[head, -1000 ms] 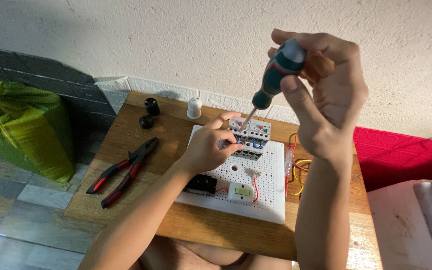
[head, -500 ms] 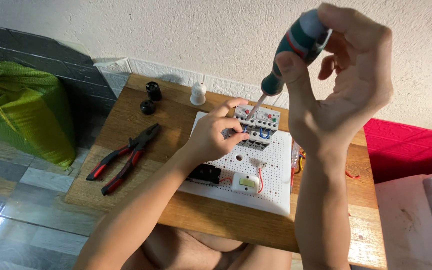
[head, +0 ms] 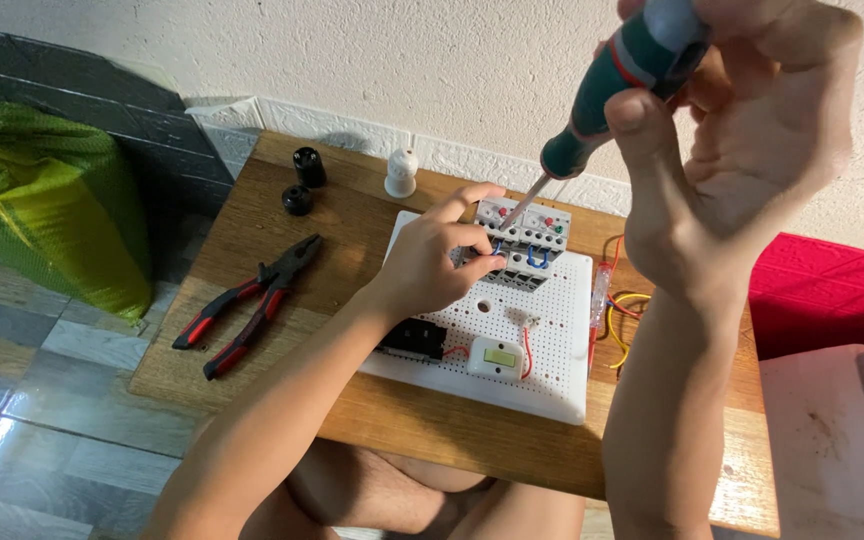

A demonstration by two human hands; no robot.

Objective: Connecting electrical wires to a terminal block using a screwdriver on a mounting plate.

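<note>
The right hand (head: 742, 170) grips a screwdriver (head: 612, 90) by its green and grey handle, fingers curled around the top and the thumb pressed against the side. The shaft slants down and to the left, and its tip meets the top of the grey relay (head: 524, 242). The left hand (head: 432, 265) is pinched against the relay's near left edge, thumb and fingers closed on a blue wire there; the wire itself is mostly hidden by the fingertips.

The relay stands at the far edge of a white perforated board (head: 552, 345), with small blue wire loops along its front. Nearer on the board sit a black block (head: 414, 338), partly behind the left forearm, and a small white switch (head: 498, 357) with red wire running from it. A bundle of red and yellow wires (head: 620, 312) lies just off the board's right edge.

The board rests on a wooden table (head: 282, 240). To the left of it lie red-handled pliers (head: 252, 300), jaws pointing toward the wall. Two black knobs (head: 303, 180) and a white lamp holder (head: 401, 174) stand near the far edge. A green sack (head: 42, 200) leans on the floor at the left, and a red cloth (head: 822, 295) lies to the right.
</note>
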